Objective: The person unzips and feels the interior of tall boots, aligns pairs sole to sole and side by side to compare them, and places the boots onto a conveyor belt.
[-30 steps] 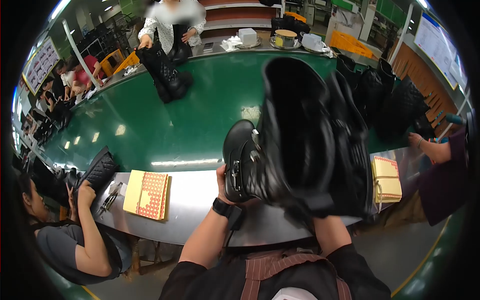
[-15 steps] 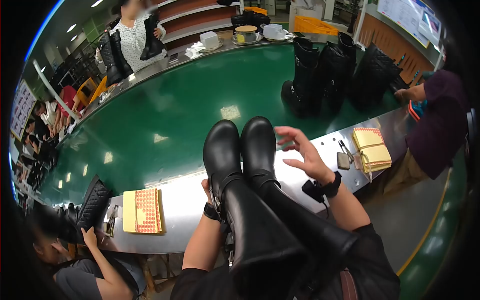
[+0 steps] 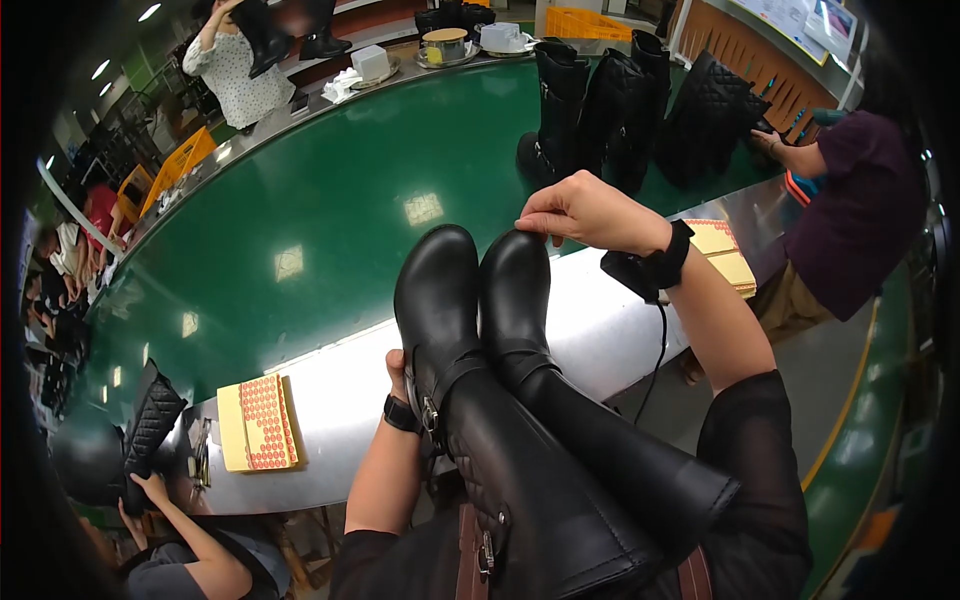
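Note:
Two tall black boots rest toward me side by side, toes pointing away and shafts over my lap. The left boot (image 3: 437, 290) has a strap and a metal buckle on its outer side. My left hand (image 3: 397, 375) is closed around its outer side near the heel, with most fingers hidden underneath. At the toe of the right boot (image 3: 516, 290) is my right hand (image 3: 580, 212), wrist bent, thumb and fingers pinched together. Whatever lies between those fingertips is too small to make out.
A yellow sticker pad with red dots (image 3: 258, 424) lies at left, another pad (image 3: 722, 255) at right. Several black boots (image 3: 610, 115) stand on the green table (image 3: 350, 200). Co-workers handle boots at left, far side and right (image 3: 850, 210).
My right hand has gone from spread fingers beside the right boot to a pinch at its toe. The boots have tilted slightly. The far co-worker has raised the boots.

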Motion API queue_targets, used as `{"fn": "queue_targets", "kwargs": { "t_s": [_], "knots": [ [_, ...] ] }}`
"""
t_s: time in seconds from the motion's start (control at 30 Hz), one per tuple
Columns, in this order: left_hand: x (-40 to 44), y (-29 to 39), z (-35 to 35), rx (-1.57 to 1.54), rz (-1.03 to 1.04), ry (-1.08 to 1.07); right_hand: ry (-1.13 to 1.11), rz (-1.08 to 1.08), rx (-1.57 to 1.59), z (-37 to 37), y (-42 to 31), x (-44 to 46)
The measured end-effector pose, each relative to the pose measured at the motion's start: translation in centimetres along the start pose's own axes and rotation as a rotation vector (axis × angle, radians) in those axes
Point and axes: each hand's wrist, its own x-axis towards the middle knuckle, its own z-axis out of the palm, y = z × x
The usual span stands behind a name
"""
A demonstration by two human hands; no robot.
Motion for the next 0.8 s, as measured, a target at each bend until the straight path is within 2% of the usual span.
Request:
{"fn": "queue_targets", "kwargs": {
  "t_s": [0.07,0.13,0.2,0.4,0.47,0.5,0.53,0.63,0.77,0.8],
  "knots": [
    [0.2,0.2,-0.6,-0.018,-0.055,-0.121,-0.060,-0.035,-0.043,-0.4,-0.3,0.2],
    [0.2,0.4,-0.7,0.014,-0.048,-0.095,-0.104,-0.021,-0.072,-0.8,-0.3,0.1],
    [0.1,0.6,-0.7,0.047,-0.044,-0.070,-0.167,-0.122,-0.057,-1.2,0.2,-0.1],
    [0.2,0.3,0.9,0.012,-0.061,-0.056,-0.179,-0.052,-0.013,-1.6,-0.4,-0.2],
    [0.2,0.5,0.9,0.115,-0.088,-0.001,-0.135,-0.034,-0.219,-1.2,-0.6,0.6],
    [0.1,0.5,0.8,0.150,-0.100,0.019,-0.118,-0.091,-0.306,-0.9,-0.8,0.9],
    [0.1,0.6,0.5,0.151,-0.107,0.021,-0.118,-0.087,-0.300,-0.9,-1.0,1.2],
    [-0.1,0.6,-0.1,0.144,-0.122,0.040,-0.275,-0.006,-0.434,-1.3,-1.8,1.6],
    [0.0,0.5,-0.2,0.125,-0.140,0.025,-0.341,0.023,-0.405,-2.0,-1.1,1.0],
    [0.0,0.4,-0.3,0.121,-0.142,0.015,-0.343,-0.031,-0.335,-2.2,-0.6,0.6]
  ]
}}
